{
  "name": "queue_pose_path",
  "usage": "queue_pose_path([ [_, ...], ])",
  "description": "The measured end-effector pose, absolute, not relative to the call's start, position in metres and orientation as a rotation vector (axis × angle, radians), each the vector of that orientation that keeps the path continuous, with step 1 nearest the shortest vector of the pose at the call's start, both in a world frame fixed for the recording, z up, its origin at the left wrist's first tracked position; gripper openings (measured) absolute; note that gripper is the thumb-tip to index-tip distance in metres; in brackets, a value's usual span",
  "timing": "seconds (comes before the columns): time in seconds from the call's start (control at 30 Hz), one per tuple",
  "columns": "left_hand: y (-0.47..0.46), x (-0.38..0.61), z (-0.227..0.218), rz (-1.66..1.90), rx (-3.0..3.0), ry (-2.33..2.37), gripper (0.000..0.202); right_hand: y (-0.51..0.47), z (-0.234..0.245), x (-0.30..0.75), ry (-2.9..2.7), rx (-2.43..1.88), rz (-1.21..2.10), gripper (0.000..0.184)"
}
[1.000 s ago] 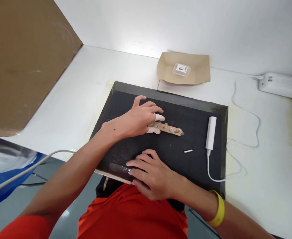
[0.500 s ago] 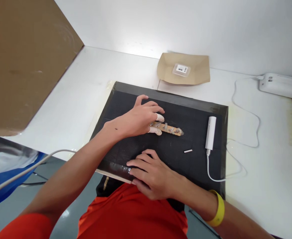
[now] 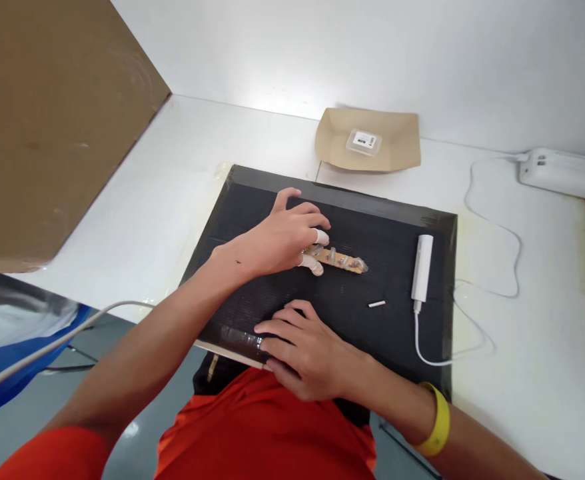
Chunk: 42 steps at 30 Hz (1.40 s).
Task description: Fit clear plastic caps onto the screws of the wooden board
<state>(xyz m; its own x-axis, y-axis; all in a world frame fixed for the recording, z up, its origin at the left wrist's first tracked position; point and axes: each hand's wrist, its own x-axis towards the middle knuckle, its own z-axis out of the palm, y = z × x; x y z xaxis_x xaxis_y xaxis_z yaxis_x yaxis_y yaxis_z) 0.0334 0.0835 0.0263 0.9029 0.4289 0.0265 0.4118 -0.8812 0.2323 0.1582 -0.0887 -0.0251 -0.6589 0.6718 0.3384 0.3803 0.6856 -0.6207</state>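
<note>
My left hand reaches over the black board, white finger cots on its thumb and index finger. Those two fingers close around the left end of a narrow tan strip, which carries several small clear and metallic pieces. The palm hides the strip's far left part. Resting on the front edge of the board, my right hand holds nothing, its fingers stretched out to the left. A short thin white stick lies to the right, below the strip.
A white cylindrical device lies on the board's right side, its cable running to a white power strip. Behind the board stands a brown paper tray with a labelled clear plastic box. A brown panel borders the left.
My left hand has shifted very slightly, with its two cotted fingers still at the strip. The right hand stays where it was.
</note>
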Motion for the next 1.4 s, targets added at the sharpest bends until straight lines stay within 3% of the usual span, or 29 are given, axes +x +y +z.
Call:
queue_pose_path([
  [0.23,0.081,0.034,0.027,0.136,2.856,0.618,0.009,-0.089,-0.025,0.158,-2.350,-0.819,0.702,0.013],
  [0.6,0.079,0.034,0.030,0.131,2.815,0.639,0.032,-0.088,-0.026,0.159,-2.319,-0.795,0.675,0.013],
  [0.87,0.080,0.030,0.031,0.110,2.776,0.730,0.024,-0.089,-0.027,0.158,-2.323,-0.794,0.664,0.012],
  [1.03,0.075,0.028,0.025,0.095,2.781,0.758,0.007,-0.090,-0.028,0.158,-2.326,-0.810,0.670,0.012],
  [1.4,0.073,0.026,0.024,0.164,2.762,0.824,0.006,-0.089,-0.029,0.157,-2.306,-0.794,0.666,0.012],
])
